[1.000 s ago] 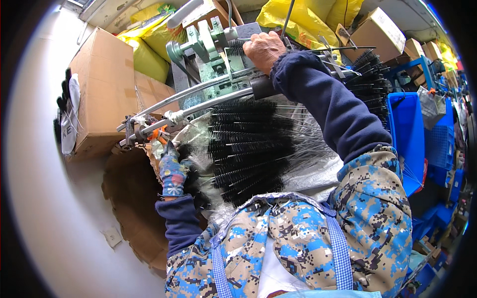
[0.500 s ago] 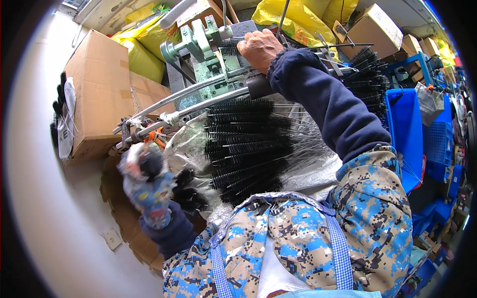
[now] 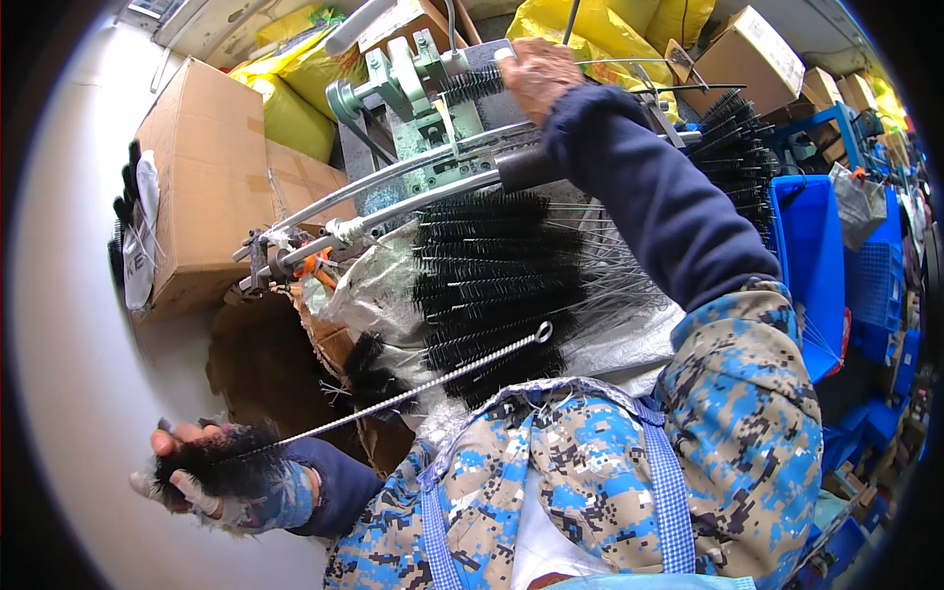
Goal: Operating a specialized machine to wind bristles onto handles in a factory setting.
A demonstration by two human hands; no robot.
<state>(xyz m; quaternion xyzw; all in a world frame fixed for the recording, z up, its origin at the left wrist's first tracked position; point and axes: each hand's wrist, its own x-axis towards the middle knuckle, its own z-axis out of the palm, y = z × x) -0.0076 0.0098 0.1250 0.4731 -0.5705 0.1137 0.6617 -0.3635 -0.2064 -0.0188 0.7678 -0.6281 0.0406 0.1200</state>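
Observation:
At the lower left my left hand [image 3: 241, 506], in a worn covering that leaves fingertips bare, is closed round the black bristles of a twisted-wire brush [image 3: 393, 398]. The brush's pale stem points up and right, ending in a small loop. Higher up, my right hand [image 3: 543, 79] is closed at the green machine [image 3: 418, 103], apparently on another brush [image 3: 474, 85]. Black bristles show left of that hand and a thin wire to its right; the grip itself is partly hidden. Below the machine's metal rails lies a pile of black brushes [image 3: 497, 285], stems toward the right.
Two metal rails [image 3: 393, 206] slant across in front of the machine. Cardboard boxes [image 3: 211, 167] stand at left, beside an opened carton [image 3: 261, 364] low down. A blue bin [image 3: 811, 265] and more black brushes [image 3: 733, 147] are at right. Yellow sacks [image 3: 556, 25] lie behind.
My left hand has swung down and left, and the brush it holds now shows plainly. My right hand has shifted slightly right, exposing more bristles at the machine.

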